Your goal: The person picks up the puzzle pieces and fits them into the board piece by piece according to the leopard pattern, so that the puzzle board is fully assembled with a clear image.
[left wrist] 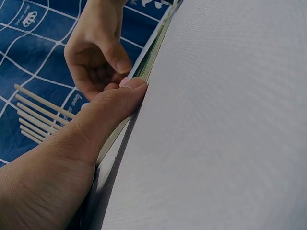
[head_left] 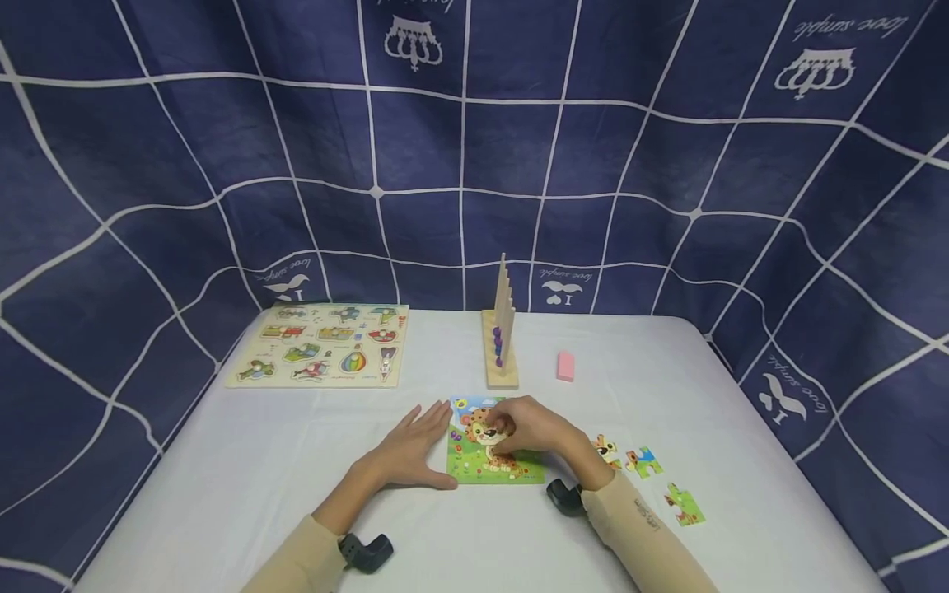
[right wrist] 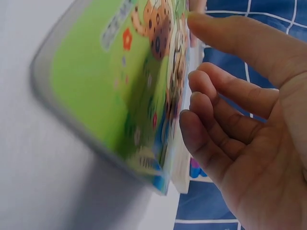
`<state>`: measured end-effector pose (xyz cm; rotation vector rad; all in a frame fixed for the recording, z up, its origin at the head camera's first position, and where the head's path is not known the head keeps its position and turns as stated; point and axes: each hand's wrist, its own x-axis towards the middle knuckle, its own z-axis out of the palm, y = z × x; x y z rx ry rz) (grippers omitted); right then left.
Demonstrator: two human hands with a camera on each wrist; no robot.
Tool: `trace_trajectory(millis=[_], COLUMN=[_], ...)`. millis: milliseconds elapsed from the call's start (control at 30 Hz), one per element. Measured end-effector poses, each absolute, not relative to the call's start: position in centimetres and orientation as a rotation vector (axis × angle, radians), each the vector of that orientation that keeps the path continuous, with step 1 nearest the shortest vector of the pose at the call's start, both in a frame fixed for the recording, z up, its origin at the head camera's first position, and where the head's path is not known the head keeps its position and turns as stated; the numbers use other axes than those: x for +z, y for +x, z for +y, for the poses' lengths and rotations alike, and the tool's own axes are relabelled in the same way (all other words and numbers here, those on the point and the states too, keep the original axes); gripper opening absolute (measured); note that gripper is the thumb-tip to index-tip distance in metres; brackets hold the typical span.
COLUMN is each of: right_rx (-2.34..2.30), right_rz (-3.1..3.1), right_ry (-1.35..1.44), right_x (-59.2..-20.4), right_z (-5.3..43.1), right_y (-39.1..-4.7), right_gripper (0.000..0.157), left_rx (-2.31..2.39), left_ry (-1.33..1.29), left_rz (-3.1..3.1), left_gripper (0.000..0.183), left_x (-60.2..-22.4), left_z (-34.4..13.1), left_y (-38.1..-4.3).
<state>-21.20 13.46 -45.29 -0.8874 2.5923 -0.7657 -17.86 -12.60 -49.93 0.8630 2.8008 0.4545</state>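
A jigsaw puzzle board (head_left: 463, 471) with a spotted leopard cub on green grass lies in front of me. My left hand (head_left: 411, 451) rests beside its left edge, fingers straight and spread, thumb (left wrist: 129, 88) at the near left corner. Over the board hovers my right hand (head_left: 530, 426), palm toward the picture. In the right wrist view its fingers (right wrist: 206, 124) are loosely bent with nothing between them, and the thumb tip (right wrist: 199, 24) is right at the printed surface. Part of the cub is hidden under that hand.
Loose jigsaw pieces (head_left: 684, 504) lie to the right, one partly behind my right forearm. Beyond the board stand a wooden peg rack (head_left: 501, 382) with purple and blue beads and a pink block (head_left: 566, 366). A picture peg board (head_left: 245, 380) lies at the back left.
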Motion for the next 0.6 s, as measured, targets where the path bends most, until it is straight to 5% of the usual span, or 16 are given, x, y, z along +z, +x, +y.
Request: trace_trajectory(millis=[600], right_rx=[-0.745], right_rz=[2.648], right_ry=[-0.841], right_x=[-44.3], right_z=[17.9], right_y=[-19.6], right_gripper=[0.046], left_rx=[0.451], left_ry=[0.837], left_rz=[2.806], left_gripper=[0.125], left_x=[-49.8], left_z=[-12.5], left_y=[-17.8])
